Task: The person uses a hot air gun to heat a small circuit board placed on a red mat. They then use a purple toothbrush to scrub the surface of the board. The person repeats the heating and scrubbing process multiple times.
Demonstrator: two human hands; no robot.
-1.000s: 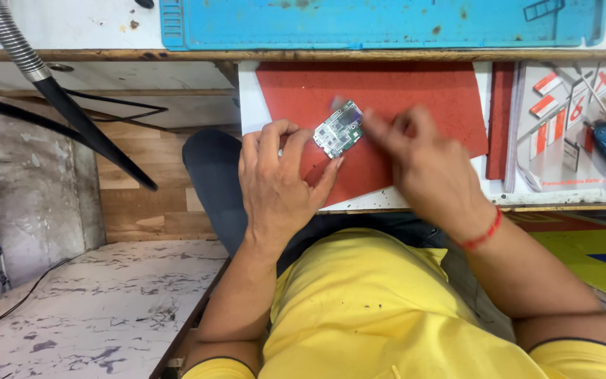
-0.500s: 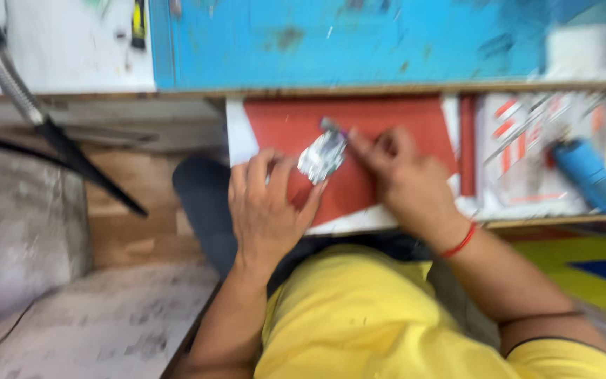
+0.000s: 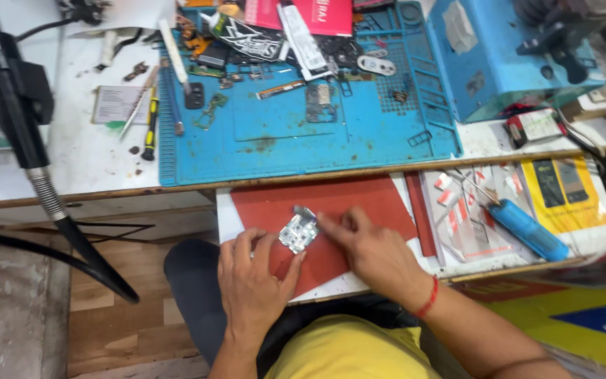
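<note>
Left hand (image 3: 250,284): seen nearest the camera, palm down, its fingertips closed on the lower-left edge of the small circuit board (image 3: 298,231), which was gripped and propped off the surface.
Right hand (image 3: 373,253): stretched in from the right, forefinger and thumb pinched at the board's upper-right end; whether a tool was held there could not be told.
Board position: found between the two hands, over the red mat (image 3: 359,203) on the pulled-out drawer shelf (image 3: 227,217), just ahead of the left fingertips and to the left of the right knuckles.
Long axis: judged to run from lower left to upper right, the narrower end pointed up and away from the body, the metal-shielded face turned towards the camera.
Nearer hand: both were in contact; the left carried the board, the right only met its far end.
Beside the mat: a blue pen-shaped tool (image 3: 526,229) was laid well to the right, on paper packets.
Farther off: a blue work mat (image 3: 387,140) strewn with small parts was spread on the white bench, with screwdrivers (image 3: 150,121) at its left edge.
</note>
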